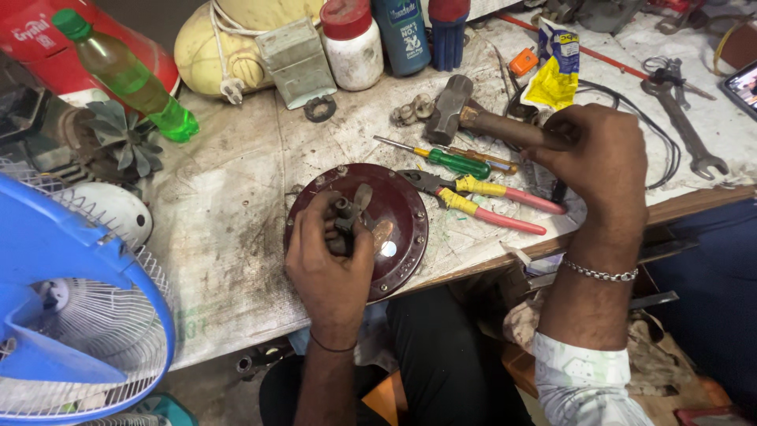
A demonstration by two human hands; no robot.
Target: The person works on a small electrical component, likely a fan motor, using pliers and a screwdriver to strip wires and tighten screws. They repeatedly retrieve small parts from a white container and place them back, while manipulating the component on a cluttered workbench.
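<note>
over the maroon disc (398,207), hammer (473,118) in right hand (599,158)

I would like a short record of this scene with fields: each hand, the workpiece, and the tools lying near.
Left hand: grips a small metal part on the disc
Right hand: holds a hammer by its wooden handle
Workpiece: dark red round metal disc on the workbench
Tools near: pliers, green screwdriver, spanner
</note>
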